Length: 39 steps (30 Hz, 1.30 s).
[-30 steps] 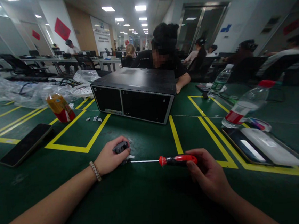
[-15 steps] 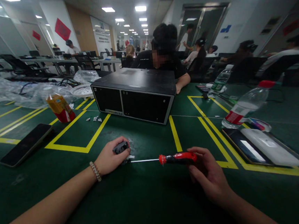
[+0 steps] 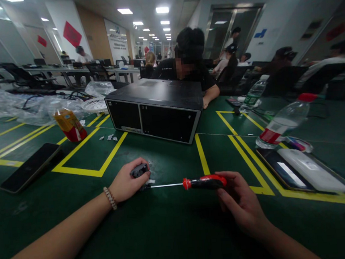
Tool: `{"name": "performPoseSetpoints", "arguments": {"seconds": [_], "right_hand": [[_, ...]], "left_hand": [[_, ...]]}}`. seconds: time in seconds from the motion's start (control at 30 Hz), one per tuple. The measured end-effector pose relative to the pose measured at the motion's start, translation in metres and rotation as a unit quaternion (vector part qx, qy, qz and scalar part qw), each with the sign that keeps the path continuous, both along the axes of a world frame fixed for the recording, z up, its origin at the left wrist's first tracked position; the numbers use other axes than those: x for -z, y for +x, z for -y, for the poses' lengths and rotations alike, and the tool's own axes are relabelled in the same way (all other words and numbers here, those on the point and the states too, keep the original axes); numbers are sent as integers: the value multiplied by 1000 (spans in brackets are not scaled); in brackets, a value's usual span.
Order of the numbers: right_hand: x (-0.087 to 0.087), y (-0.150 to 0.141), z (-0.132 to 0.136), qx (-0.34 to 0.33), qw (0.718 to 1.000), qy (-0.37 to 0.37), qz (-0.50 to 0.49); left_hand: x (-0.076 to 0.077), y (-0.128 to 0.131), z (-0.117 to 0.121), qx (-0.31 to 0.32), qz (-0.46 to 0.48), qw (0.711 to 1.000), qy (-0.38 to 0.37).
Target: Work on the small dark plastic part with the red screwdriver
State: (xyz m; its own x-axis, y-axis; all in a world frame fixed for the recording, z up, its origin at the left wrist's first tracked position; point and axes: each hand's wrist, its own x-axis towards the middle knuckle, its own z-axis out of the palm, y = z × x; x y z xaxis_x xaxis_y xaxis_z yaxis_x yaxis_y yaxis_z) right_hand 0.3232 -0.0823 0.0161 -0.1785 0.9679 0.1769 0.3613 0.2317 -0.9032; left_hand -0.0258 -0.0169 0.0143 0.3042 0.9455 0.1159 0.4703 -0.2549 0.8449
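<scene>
Holding the screwdriver (image 3: 205, 182), right fingers (image 3: 231, 203) sit well off the case edge (image 3: 161, 137).

A red-and-black-handled metal screwdriver (image 3: 205, 182) bars passage between my left hand (image 3: 130, 181) and right hand (image 3: 244, 204); nearer me, the green surface (image 3: 175, 230) lies free.

Dark lettering on white wall sign (image 3: 117, 38), red bottle label (image 3: 269, 135), both illegible

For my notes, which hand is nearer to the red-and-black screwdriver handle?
Right. The right hand is at the rear of the handle; the left hand is farther, by the other end of the shaft.
</scene>
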Motion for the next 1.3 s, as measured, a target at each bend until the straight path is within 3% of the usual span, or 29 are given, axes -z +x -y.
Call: {"name": "performPoseSetpoints", "arguments": {"seconds": [0.6,1.3], "right_hand": [[6,3,-4,-7,999,-41,-27],[3,-4,-2,-9,999,7,-40]], "left_hand": [[1,-1,-1,3,-1,1000,3],[1,-1,-1,3,-7,1000,0]]}}
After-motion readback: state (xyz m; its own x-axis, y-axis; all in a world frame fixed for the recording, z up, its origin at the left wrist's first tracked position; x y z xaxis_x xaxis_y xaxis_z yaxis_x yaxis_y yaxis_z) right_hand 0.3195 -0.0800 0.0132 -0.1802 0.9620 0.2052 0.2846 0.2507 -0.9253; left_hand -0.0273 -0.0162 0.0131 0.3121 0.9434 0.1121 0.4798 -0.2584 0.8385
